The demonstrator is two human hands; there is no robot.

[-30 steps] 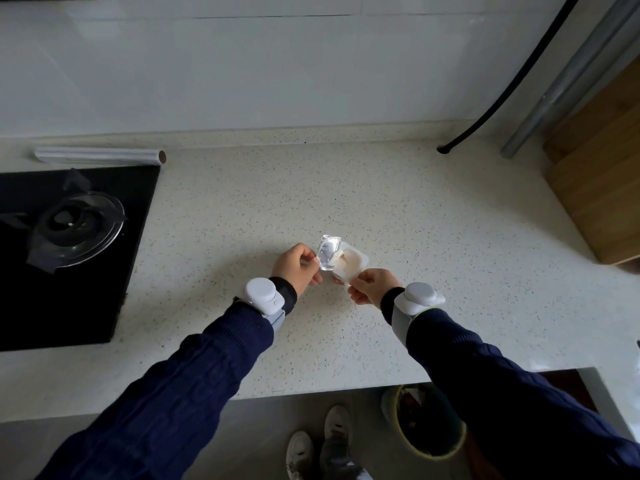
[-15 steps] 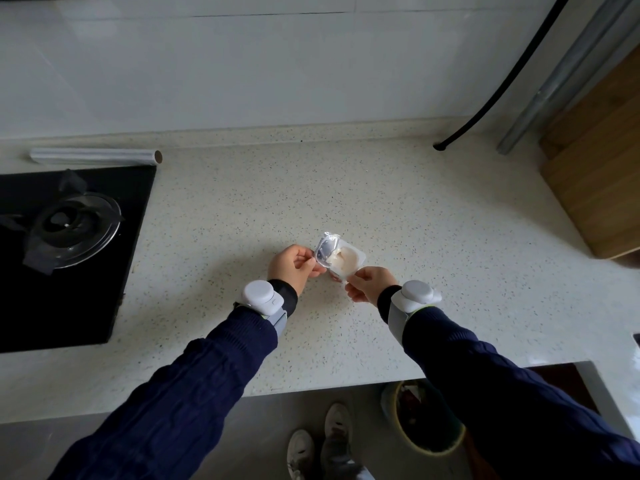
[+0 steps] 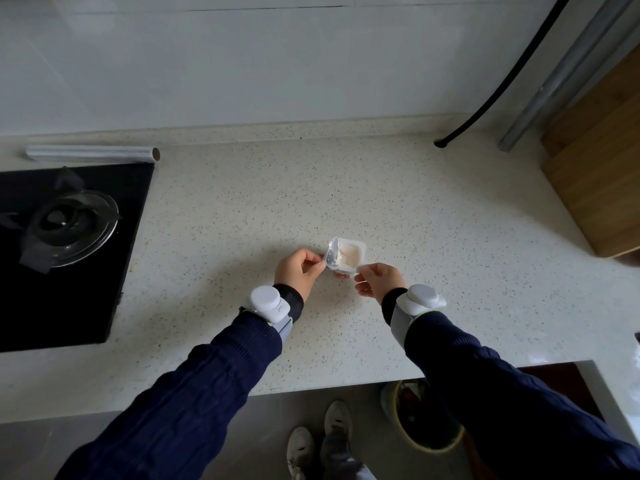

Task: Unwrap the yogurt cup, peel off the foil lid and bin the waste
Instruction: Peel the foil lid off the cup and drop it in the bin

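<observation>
A small white square yogurt cup is held just above the speckled countertop, its pale yogurt showing. The silvery foil lid stands folded up along the cup's left edge, still joined there. My left hand pinches the foil's lower corner between thumb and fingers. My right hand pinches the cup's near right corner. A round bin with a yellowish rim and waste inside stands on the floor below the counter's front edge, partly hidden by my right sleeve.
A black gas hob with a burner fills the counter's left side, with a roll of cling film behind it. A wooden board leans at the right. A black cable and metal pipe run down the wall. My shoes are below.
My left hand has pulled the foil further left, and it now stands more upright along the cup's left edge. More yogurt shows. The right hand keeps its hold on the cup.
</observation>
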